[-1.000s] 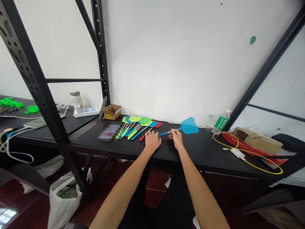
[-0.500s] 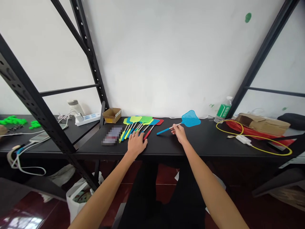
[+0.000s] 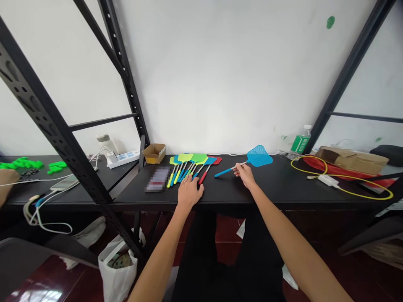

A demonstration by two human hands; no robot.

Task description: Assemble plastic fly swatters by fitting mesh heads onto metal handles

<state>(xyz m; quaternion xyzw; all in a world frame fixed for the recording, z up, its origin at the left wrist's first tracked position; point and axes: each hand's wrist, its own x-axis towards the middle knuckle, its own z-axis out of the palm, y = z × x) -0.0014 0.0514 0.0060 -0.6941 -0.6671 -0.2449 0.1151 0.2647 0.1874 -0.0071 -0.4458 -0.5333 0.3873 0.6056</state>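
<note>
A blue fly swatter (image 3: 260, 156) is held in my right hand (image 3: 244, 174), which is closed around its shaft, over the black table. The blue handle points left and the mesh head points right. My left hand (image 3: 190, 192) rests with spread fingers on the handles of a fanned group of fly swatters (image 3: 199, 158) in yellow-green, green and blue. A red fly swatter (image 3: 205, 174) lies at the right end of this group, its handle beside my left thumb. Parts of several handles are hidden beneath my left fingers.
A blurred-out flat object (image 3: 158, 179) and a small cardboard box (image 3: 154, 153) lie left of the swatters. Rightward are a water bottle (image 3: 301, 142), a yellow cable (image 3: 355, 189) and a brown carton (image 3: 352, 160). A black rack post (image 3: 59, 130) stands left; another person's hand (image 3: 6, 181) shows beyond it.
The camera view has turned slightly left, so everything appears further right. Both hands keep nearly the same places against the swatters. At the far left, more of the other person's hand shows.
</note>
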